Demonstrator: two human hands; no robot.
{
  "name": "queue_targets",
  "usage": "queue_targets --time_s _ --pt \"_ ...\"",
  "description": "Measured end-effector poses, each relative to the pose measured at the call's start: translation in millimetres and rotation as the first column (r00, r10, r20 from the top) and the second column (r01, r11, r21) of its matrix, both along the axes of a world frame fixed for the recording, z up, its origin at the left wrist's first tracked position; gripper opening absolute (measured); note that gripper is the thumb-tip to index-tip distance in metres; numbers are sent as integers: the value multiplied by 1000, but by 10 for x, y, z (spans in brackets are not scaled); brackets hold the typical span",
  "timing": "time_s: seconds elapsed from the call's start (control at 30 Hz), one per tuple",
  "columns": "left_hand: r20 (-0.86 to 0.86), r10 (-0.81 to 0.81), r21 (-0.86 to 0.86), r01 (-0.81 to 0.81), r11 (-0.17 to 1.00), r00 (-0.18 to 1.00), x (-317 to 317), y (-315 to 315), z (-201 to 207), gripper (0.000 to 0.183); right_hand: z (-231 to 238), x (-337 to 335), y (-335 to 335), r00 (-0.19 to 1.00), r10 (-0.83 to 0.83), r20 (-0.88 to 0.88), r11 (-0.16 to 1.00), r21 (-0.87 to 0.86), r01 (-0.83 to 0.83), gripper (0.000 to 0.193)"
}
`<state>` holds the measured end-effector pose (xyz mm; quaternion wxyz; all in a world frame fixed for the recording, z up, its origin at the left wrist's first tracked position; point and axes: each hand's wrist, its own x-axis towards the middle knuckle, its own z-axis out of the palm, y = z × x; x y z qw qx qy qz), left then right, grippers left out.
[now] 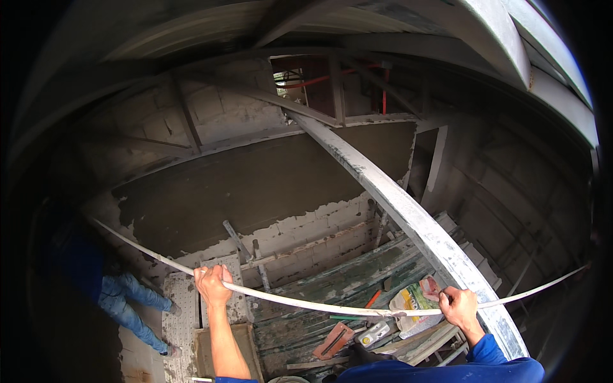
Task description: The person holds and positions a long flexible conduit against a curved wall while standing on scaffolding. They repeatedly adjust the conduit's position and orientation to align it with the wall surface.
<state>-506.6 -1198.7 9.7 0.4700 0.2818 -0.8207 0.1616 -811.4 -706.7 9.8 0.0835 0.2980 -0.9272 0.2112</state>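
A long, thin, whitish plasterer's straightedge (pixel 306 305) runs across in front of me, from the far left to the right. My left hand (pixel 214 285) is closed round it left of centre, with the arm stretched forward. On the right, my right hand (pixel 459 307) grips the same bar in a fist, beside a pale steel beam (pixel 408 217). The bar looks curved in this view. Beyond it, a wall carries a broad dark patch of wet plaster (pixel 255 182), with a ragged lower edge over pale blocks.
Below are stained planks (pixel 332 281), a perforated metal platform (pixel 181 313), a reddish float (pixel 333 340), a grey-and-yellow tool (pixel 373 333) and a printed bag (pixel 412 306). A person in blue jeans (pixel 128 313) stands at left. Metal pipes (pixel 237 240) stick out by the wall; roof trusses hang overhead.
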Motion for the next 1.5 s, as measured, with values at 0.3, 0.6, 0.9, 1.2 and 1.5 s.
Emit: queue_targets --time_s 0.3,0.6,0.9,1.2,1.5 --pt "-11 -6 -8 6 1000 1000 -14 3 1 26 -26 -8 10 1000 -11 2 999 -46 11 16" --pt "0 -2 33 1 999 1000 -14 40 23 24 -70 -29 11 999 6 -42 998 -64 -9 16" --pt "-20 -26 12 26 1000 999 -1 14 7 22 -76 -22 0 999 4 -48 998 -63 -7 16" --pt "3 26 -10 -26 1000 1000 -17 35 71 24 -88 -51 0 1000 15 5 1000 -16 -15 18" --pt "29 5 -24 -4 1000 1000 51 -90 -68 26 -168 -110 22 985 164 55 983 -92 -159 25"
